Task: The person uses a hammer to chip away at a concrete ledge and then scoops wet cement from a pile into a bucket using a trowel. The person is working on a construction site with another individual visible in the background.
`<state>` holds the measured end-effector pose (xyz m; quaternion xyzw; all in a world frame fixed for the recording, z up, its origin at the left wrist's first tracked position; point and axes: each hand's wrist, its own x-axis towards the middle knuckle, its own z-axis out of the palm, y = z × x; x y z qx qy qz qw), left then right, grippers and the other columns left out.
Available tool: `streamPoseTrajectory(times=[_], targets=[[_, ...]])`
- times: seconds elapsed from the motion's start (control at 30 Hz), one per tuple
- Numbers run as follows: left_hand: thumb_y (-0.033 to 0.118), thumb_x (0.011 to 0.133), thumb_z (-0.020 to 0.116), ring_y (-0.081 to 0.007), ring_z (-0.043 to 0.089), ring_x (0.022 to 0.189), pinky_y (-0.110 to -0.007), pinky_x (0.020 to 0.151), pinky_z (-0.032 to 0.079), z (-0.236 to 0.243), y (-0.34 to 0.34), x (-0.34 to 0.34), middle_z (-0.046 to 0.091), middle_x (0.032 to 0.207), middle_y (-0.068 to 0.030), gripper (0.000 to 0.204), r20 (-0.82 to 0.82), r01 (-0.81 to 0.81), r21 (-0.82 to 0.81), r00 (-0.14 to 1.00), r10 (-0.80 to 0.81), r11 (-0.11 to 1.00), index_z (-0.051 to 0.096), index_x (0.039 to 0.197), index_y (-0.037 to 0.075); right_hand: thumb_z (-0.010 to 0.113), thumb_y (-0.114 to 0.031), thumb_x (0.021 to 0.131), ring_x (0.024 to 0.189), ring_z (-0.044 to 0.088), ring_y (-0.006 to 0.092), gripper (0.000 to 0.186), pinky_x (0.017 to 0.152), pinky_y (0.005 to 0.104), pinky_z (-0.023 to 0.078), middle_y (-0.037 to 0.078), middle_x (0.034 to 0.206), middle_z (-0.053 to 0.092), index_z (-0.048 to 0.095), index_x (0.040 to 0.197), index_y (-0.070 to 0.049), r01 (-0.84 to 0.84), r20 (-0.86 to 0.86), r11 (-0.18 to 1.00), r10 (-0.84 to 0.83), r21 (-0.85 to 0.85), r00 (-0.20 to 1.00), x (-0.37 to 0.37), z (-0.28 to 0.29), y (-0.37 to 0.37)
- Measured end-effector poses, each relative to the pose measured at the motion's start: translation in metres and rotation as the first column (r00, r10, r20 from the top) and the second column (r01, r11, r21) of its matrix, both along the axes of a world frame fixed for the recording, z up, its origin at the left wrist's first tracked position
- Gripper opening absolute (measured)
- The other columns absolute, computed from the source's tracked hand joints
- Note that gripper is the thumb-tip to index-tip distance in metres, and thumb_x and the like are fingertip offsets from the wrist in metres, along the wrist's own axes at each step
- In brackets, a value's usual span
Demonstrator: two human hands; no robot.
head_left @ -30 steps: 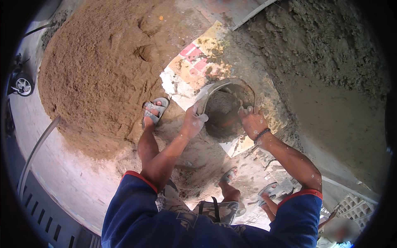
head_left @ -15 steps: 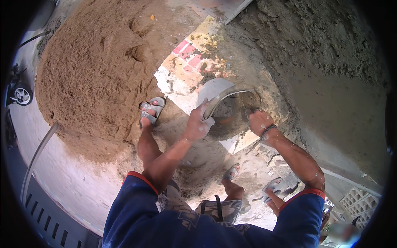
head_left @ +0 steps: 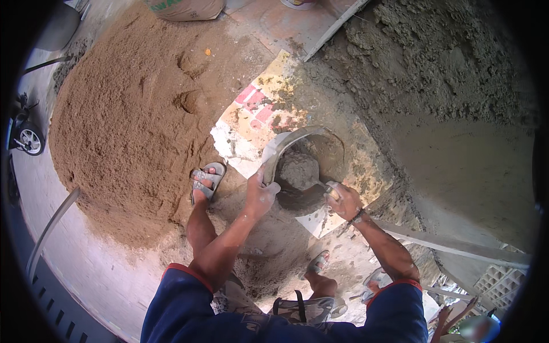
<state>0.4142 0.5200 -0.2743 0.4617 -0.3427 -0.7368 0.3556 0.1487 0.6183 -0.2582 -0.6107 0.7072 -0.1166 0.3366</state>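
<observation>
A round bucket (head_left: pixel 334 151), smeared with grey mortar, stands between my hands with its opening facing me. My left hand (head_left: pixel 261 195) is closed on the bucket's left rim, with the thumb over the edge. In my closed right hand (head_left: pixel 345 202), at the near right of the rim, is the handle of a trowel (head_left: pixel 331 193). The trowel's head reaches into the bucket and is hidden by a heap of wet grey mortar (head_left: pixel 298 170). Under the bucket lies a flattened, mortar-stained paper sack (head_left: pixel 266 106).
A large brown sand pile (head_left: pixel 126 126) fills the left side. Wet mortar (head_left: pixel 440 74) spreads at the far right beside a long board (head_left: pixel 457 246). A filled sack (head_left: pixel 189 8) lies at the top. My sandalled foot (head_left: pixel 207 180) rests by the sand. Another person (head_left: pixel 477 328) is at the lower right.
The view has shifted, showing more at the top. The bucket's opening shows more fully, and the mortar heap on the trowel has come into sight. My right hand has turned inward on the handle.
</observation>
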Motion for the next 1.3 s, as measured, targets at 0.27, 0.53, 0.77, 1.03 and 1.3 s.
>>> streamPoseTrajectory(times=[0.27, 0.53, 0.77, 1.03, 1.3], targets=[[-0.007, 0.076, 0.052, -0.0017, 0.047, 0.065, -0.018, 0.050, 0.035, 0.001, -0.032, 0.000, 0.059, 0.089, 0.0012, 0.049, 0.037, -0.146, 0.035, 0.989, 0.145, 0.989, 0.051, 0.125, -0.003, 0.068, -0.019, 0.082, 0.078, 0.069, 0.0330, 0.038, 0.071, 0.0384, 0.053, 0.021, 0.087, 0.069, 0.062, 0.117, -0.005, 0.050, 0.023, 0.998, -0.051, 0.025, 0.998, -0.028, 0.048, -0.077], [-0.005, 0.070, 0.052, -0.0094, 0.049, 0.078, -0.022, 0.068, 0.041, -0.004, -0.061, 0.029, 0.054, 0.089, -0.0003, 0.056, 0.260, -0.211, 0.002, 0.944, 0.204, 0.977, 0.051, 0.126, -0.005, 0.079, -0.016, 0.077, 0.069, 0.055, 0.0098, 0.042, 0.061, 0.0278, 0.048, 0.002, 0.081, 0.058, 0.058, 0.110, -0.002, -0.031, 0.144, 0.999, 0.032, -0.010, 0.989, -0.043, 0.108, -0.165], [-0.004, 0.071, 0.053, -0.0070, 0.042, 0.069, -0.021, 0.059, 0.036, -0.001, -0.079, 0.031, 0.049, 0.083, 0.0022, 0.052, 0.236, -0.177, -0.056, 0.954, 0.185, 0.983, 0.052, 0.123, -0.004, 0.073, -0.021, 0.082, 0.067, 0.058, 0.0137, 0.036, 0.057, 0.0291, 0.047, 0.005, 0.081, 0.063, 0.063, 0.107, 0.003, 0.187, 0.007, 0.982, -0.187, 0.017, 0.982, -0.112, 0.101, -0.257], [-0.003, 0.073, 0.052, -0.0088, 0.046, 0.069, -0.024, 0.061, 0.042, -0.003, -0.076, 0.035, 0.055, 0.082, 0.0002, 0.054, 0.287, -0.116, 0.102, 0.954, 0.083, 0.988, 0.053, 0.127, -0.005, 0.069, -0.024, 0.084, 0.082, 0.066, 0.0240, 0.033, 0.075, 0.0338, 0.051, 0.015, 0.089, 0.067, 0.064, 0.107, -0.001, 0.114, -0.249, 0.900, -0.236, -0.420, 0.939, -0.100, 0.142, -0.191], [-0.010, 0.070, 0.049, -0.0049, 0.041, 0.064, -0.019, 0.053, 0.034, -0.016, -0.062, 0.028, 0.051, 0.086, 0.0026, 0.058, 0.252, -0.022, 0.083, 0.968, 0.000, 0.996, 0.051, 0.128, -0.002, 0.069, -0.022, 0.081, 0.090, 0.064, 0.0410, 0.035, 0.077, 0.0451, 0.051, 0.023, 0.095, 0.067, 0.062, 0.110, -0.003, 0.132, -0.314, 0.984, -0.163, -0.116, 0.935, -0.102, 0.015, -0.192]])
